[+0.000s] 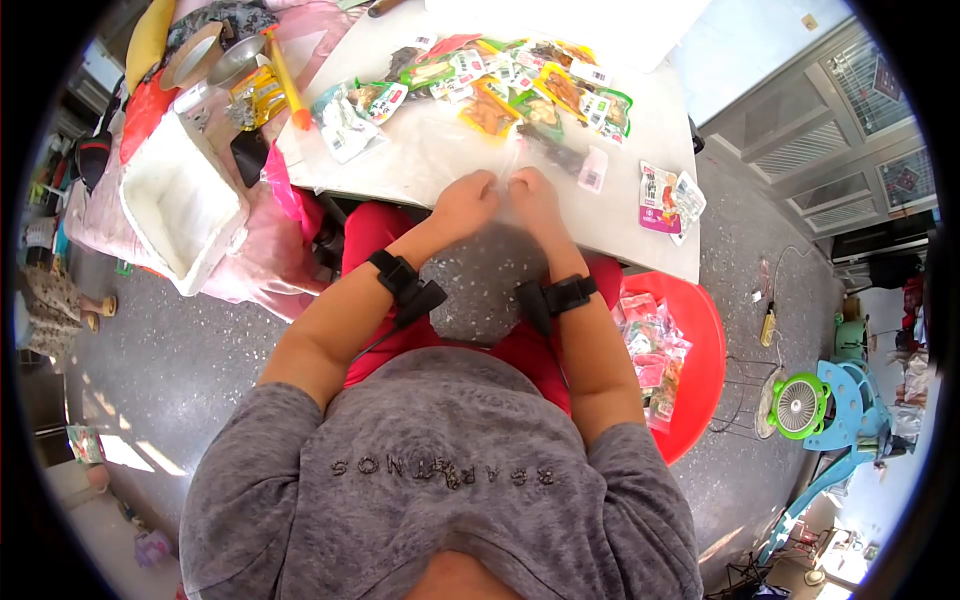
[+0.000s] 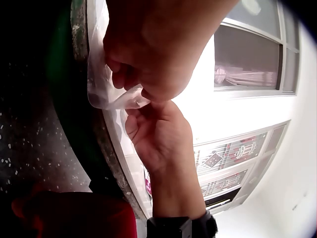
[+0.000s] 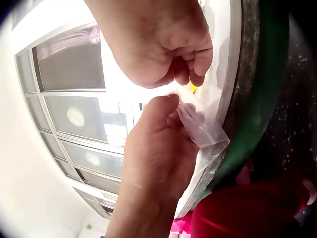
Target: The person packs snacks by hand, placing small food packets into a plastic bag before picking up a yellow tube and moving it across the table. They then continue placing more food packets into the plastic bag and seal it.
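Observation:
Both hands meet low over the near edge of the white table (image 1: 410,160), their fingertips close together. Between them hangs a clear plastic bag (image 3: 204,131), thin and wrinkled. My left hand (image 1: 467,205) pinches the bag between thumb and curled fingers, as the right wrist view shows. Opposite it, my right hand (image 1: 537,205) has its fingers bent in and pinches the film's edge, seen from the palm side in the left wrist view. Beyond the hands lies a pile of colourful food packets (image 1: 490,108).
A small clear packet with a pale label (image 1: 592,169) lies right of the hands, and purple-and-white packets (image 1: 660,198) sit at the table's right side. Below is a red tub (image 1: 700,350) holding more packets. A white foam box (image 1: 182,205) stands on the left.

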The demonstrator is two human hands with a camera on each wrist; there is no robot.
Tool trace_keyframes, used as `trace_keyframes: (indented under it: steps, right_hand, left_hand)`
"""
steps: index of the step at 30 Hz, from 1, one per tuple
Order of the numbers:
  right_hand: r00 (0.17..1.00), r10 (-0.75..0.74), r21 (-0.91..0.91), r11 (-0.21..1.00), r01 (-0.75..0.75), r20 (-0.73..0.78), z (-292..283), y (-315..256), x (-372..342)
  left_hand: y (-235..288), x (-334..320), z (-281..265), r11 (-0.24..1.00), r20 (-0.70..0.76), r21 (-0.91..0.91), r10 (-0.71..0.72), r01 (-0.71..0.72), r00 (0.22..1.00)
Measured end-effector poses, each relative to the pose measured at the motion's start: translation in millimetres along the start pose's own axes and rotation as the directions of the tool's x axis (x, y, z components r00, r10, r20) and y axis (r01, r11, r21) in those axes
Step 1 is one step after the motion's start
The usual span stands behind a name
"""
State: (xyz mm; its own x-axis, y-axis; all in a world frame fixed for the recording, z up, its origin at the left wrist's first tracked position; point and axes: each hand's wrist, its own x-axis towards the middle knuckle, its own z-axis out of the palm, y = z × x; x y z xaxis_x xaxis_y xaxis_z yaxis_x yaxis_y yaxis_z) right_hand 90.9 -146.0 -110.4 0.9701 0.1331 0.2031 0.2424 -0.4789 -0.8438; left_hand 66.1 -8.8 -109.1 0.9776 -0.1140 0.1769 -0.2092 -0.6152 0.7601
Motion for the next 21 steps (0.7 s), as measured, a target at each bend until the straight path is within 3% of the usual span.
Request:
trace_keyframes:
  steps: [4,7,8,10,11,13,16,19,21]
  right_hand:
    - [0.996,0.002,-0.013,1.000,0.000,0.087,-11.0,2.4,4.8]
    - [0.983,-0.150,-0.149,0.980,0.134,-0.106,-25.3,11.9,16.9]
    - [0.972,-0.209,-0.302,0.938,0.169,-0.103,-34.4,21.0,28.3]
    - [0.958,-0.200,-0.606,0.795,0.034,-0.208,-54.5,33.7,42.0]
    - [0.978,-0.023,-0.631,0.768,-0.115,-0.207,-67.4,33.8,48.3]
    - [0.932,0.236,-0.656,0.663,-0.361,-0.274,-82.8,31.6,56.3]
    - [0.926,0.375,-0.634,0.710,-0.308,-0.030,-95.1,53.6,70.3]
    - [0.916,0.381,-0.640,0.737,-0.218,0.128,-96.6,44.7,66.4]
    - [0.976,0.216,-0.559,0.813,-0.161,0.033,-88.0,58.5,58.2]
  left_hand:
    - [-0.4,1.0,5.0,0.999,-0.038,0.044,-0.023,0.024,0.999]
    - [1.2,1.2,8.4,0.996,-0.080,0.076,-0.032,0.039,0.996]
    - [0.5,2.1,10.5,0.995,-0.087,0.097,-0.022,0.030,0.996]
    - [-0.8,3.5,15.1,0.990,-0.100,0.140,0.000,0.014,0.995]
    - [0.5,3.7,15.8,0.989,-0.101,0.147,-0.007,0.022,0.995]
    - [3.4,3.5,15.9,0.986,-0.108,0.162,-0.019,0.036,0.994]
    - [6.0,2.7,15.0,0.984,-0.101,0.170,-0.031,0.048,0.994]
    - [8.9,3.2,14.8,0.977,-0.088,0.202,-0.052,0.069,0.995]
    - [8.4,3.0,15.5,0.978,-0.098,0.201,-0.041,0.060,0.994]
